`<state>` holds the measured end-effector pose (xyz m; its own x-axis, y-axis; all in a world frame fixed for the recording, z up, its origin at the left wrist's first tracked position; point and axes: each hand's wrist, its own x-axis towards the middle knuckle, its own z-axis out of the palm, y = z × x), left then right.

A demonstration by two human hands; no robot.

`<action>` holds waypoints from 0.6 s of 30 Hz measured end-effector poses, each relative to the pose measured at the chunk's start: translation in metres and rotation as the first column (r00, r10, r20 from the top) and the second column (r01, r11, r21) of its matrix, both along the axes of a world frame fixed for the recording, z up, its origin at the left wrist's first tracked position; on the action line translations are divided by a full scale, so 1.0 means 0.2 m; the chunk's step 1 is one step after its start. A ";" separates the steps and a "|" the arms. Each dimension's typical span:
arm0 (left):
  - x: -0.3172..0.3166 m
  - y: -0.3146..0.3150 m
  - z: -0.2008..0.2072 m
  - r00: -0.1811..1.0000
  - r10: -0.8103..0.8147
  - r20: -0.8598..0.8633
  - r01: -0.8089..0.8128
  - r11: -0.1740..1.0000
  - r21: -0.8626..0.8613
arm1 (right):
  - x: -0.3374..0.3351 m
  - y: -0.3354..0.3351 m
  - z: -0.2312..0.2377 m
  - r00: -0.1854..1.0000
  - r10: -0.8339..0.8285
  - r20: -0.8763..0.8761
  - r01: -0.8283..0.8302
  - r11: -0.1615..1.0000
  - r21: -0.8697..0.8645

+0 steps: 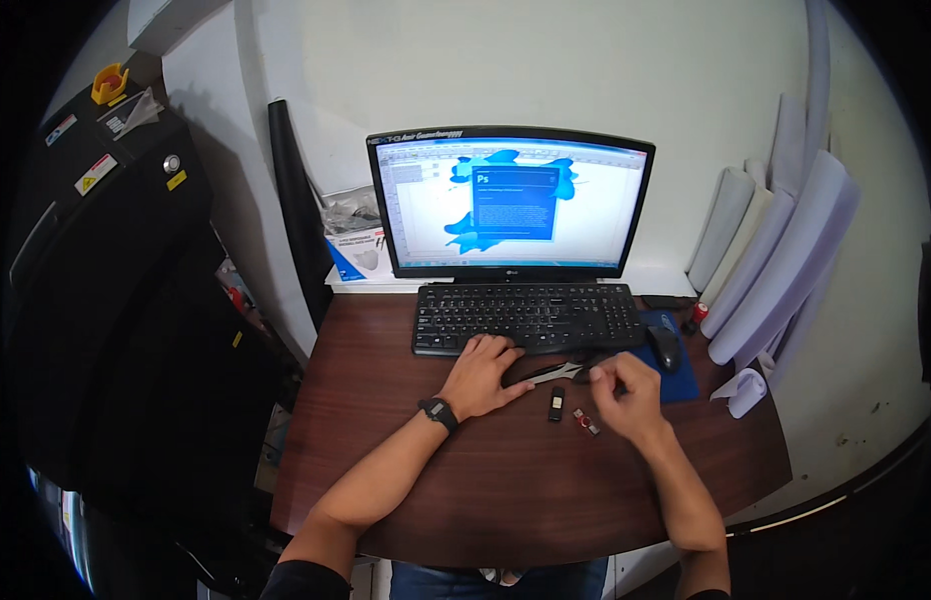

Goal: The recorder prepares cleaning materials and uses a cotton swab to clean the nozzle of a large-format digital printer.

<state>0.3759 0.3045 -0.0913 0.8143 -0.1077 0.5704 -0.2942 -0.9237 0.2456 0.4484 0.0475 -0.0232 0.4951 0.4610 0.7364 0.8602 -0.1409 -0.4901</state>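
My left hand (476, 378) lies at the front edge of the black keyboard (526, 318), fingers resting over its lower keys and thumb spread toward the right. Between my two hands is a slim black and silver tool (558, 372), its exact kind unclear. Beside its right end my right hand (628, 392) is closed, fingers curled and thumb against them; whatever they may hold is hidden. Just below the tool lie a black USB stick (557, 404) and a red and silver USB stick (586, 422), both on the brown desk (456, 490).
A lit monitor (511, 205) stands behind the keyboard. To the right, a black mouse (665, 349) sits on a blue mouse pad (686, 385). Several paper rolls (786, 255) lean against the wall. A large black machine (116, 300) flanks the left side; a box (358, 245) stands beside the monitor.
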 end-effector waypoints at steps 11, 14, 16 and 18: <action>0.02 0.00 -0.04 0.996 0.088 0.020 -0.089 0.995 0.039 | -0.85 -0.30 0.85 0.577 0.666 0.473 -0.735 0.676 -0.056; 0.01 0.01 -0.05 0.996 0.081 0.040 -0.082 0.996 0.036 | -0.91 -0.29 0.80 0.589 0.335 0.735 -0.660 0.724 0.199; 0.02 -0.02 -0.04 0.993 0.082 0.085 -0.084 0.996 0.018 | -0.93 -0.29 0.82 0.592 0.336 0.733 -0.661 0.723 0.203; -0.01 -0.01 -0.03 0.991 0.129 0.046 -0.130 0.991 0.029 | -0.93 -0.28 0.82 0.595 0.343 0.727 -0.660 0.725 0.197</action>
